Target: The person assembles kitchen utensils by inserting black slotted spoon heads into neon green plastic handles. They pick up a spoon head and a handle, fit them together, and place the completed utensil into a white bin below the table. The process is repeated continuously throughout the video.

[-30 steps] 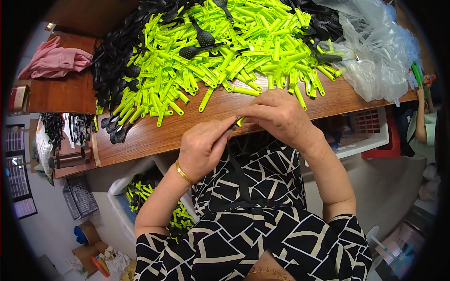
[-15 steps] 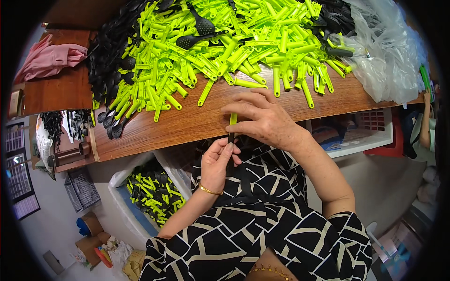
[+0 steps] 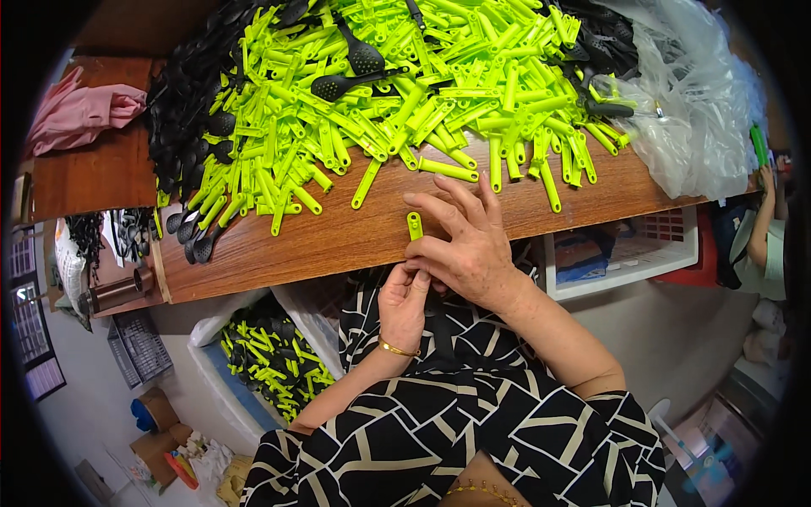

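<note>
At nine o'clock, black slotted spoons [image 3: 190, 110] edge the pile of green handles [image 3: 439, 93]. The left hand [image 3: 404, 300] pinches something hidden below the table edge [image 3: 279, 270]. Just at its one o'clock, the right hand [image 3: 460, 241] clasps one green handle [image 3: 415, 226], long axis pointing to twelve, upper end showing.
</note>
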The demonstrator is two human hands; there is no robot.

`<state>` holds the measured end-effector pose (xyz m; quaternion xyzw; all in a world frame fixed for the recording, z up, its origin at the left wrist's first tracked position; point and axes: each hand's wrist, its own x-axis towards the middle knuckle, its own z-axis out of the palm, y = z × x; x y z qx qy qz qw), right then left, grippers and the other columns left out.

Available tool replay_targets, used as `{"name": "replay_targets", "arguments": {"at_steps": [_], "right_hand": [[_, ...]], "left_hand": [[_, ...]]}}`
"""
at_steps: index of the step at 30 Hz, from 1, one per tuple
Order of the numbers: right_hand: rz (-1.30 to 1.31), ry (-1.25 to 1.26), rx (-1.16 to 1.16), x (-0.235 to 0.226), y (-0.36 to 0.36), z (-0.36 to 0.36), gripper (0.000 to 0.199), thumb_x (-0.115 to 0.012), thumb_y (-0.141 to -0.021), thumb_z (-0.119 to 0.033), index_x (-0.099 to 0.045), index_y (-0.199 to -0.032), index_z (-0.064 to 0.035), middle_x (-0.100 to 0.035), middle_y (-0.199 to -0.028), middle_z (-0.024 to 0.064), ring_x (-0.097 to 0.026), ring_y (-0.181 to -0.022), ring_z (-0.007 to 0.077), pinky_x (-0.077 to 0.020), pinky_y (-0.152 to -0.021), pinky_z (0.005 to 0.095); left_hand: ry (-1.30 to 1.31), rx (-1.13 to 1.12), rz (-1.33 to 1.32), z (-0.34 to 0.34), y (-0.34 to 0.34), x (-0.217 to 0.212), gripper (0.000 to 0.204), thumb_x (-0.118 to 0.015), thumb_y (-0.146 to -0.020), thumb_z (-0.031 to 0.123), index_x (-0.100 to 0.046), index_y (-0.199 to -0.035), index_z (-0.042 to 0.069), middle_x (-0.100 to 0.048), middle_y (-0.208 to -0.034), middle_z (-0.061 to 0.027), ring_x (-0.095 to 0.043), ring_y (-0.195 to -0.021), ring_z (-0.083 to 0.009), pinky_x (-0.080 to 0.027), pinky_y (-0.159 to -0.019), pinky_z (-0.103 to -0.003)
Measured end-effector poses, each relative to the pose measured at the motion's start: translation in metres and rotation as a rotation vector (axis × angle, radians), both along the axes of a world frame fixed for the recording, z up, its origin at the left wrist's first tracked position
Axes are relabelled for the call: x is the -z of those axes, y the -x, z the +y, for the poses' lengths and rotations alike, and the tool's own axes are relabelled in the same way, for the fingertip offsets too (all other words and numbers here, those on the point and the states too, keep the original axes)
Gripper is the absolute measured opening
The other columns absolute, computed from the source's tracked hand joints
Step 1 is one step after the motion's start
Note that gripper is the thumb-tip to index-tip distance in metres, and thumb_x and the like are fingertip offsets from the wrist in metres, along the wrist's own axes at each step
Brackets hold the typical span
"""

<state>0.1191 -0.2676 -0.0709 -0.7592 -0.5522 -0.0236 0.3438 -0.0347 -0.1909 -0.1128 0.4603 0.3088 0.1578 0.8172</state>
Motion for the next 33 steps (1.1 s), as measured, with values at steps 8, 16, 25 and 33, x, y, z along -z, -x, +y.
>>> {"name": "replay_targets", "arguments": {"at_steps": [8, 16, 25, 33], "right_hand": [[-0.125, -0.124, 0.166, -0.026, -0.065, -0.009, 0.025, -0.077, -0.087, -0.018, -0.076, -0.112, -0.0174, -0.068, -0.128, 0.0023, -0.057, -0.127, 0.0303, -0.0379, -0.112, 0.0503], [-0.333, 0.014, 0.333, -0.015, -0.146, 0.031, 0.019, -0.077, -0.087, -0.019, -0.077, -0.105, -0.0172, -0.073, -0.115, 0.0006, -0.063, -0.118, 0.023, -0.0398, -0.108, 0.0447], [0.085, -0.111, 0.041, -0.048, -0.106, 0.013, 0.016, -0.077, -0.092, -0.02, -0.079, -0.108, -0.0157, -0.075, -0.098, 0.0053, -0.068, -0.098, 0.0246, -0.0465, -0.095, 0.0398], [-0.14, 0.06, 0.15, -0.041, -0.128, -0.01, 0.009, -0.078, -0.088, -0.018, -0.078, -0.096, -0.0127, -0.074, -0.099, 0.0034, -0.068, -0.097, 0.0245, -0.0433, -0.097, 0.0412]], "left_hand": [[0.066, 0.213, 0.094, 0.03, 0.031, -0.034, 0.024, -0.065, -0.105, 0.013, -0.062, -0.125, 0.0, -0.073, -0.098, -0.0098, -0.07, -0.086, -0.0166, -0.056, -0.082, -0.029], [0.252, 0.096, 0.005, 0.062, 0.01, -0.052, 0.024, -0.072, -0.101, 0.013, -0.065, -0.121, 0.002, -0.074, -0.104, -0.0087, -0.07, -0.087, -0.0131, -0.057, -0.082, -0.028], [-0.001, 0.059, -0.016, 0.062, -0.014, -0.063, 0.031, -0.066, -0.105, 0.015, -0.06, -0.132, 0.0, -0.073, -0.105, -0.0081, -0.072, -0.09, -0.015, -0.057, -0.083, -0.029], [-0.161, 0.044, 0.012, 0.075, -0.006, -0.055, 0.031, -0.063, -0.106, 0.012, -0.058, -0.134, 0.0, -0.074, -0.112, -0.0122, -0.071, -0.087, -0.0135, -0.058, -0.08, -0.028]]}}
